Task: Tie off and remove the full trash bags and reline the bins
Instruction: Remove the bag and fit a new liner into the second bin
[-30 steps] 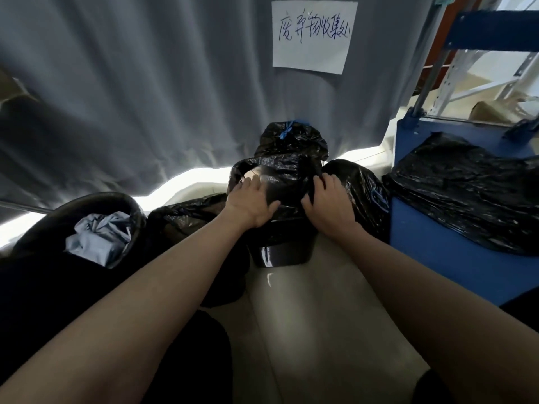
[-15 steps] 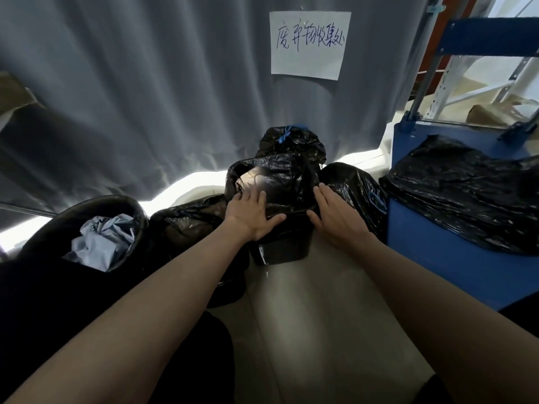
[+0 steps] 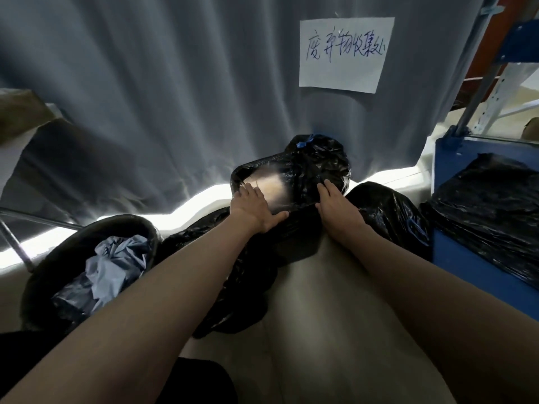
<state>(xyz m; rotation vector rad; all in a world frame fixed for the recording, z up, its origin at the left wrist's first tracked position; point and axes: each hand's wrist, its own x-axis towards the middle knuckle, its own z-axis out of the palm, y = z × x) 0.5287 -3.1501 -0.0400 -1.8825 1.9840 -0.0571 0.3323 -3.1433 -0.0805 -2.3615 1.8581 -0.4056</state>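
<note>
A big grey curtain (image 3: 145,97) hangs in soft folds. Below it a small round bin (image 3: 291,237) wears a shiny, crinkly black bag (image 3: 303,176). Both hands, left (image 3: 252,207) and right (image 3: 335,205), press flat on its rim, fingers straight.

The curtain (image 3: 163,91) is plain grey-blue, falling in darker folds; the paper sign (image 3: 344,53) on it is white with dark blue handwriting; the trash bags (image 3: 388,211) are glossy black; the tied one at the back (image 3: 320,158) has a blue knot; the bin (image 3: 58,258) on the left is black with pale blue crumpled cloth (image 3: 116,263) inside; the cart (image 3: 478,266) is bright blue; the floor (image 3: 306,330) is beige.
</note>
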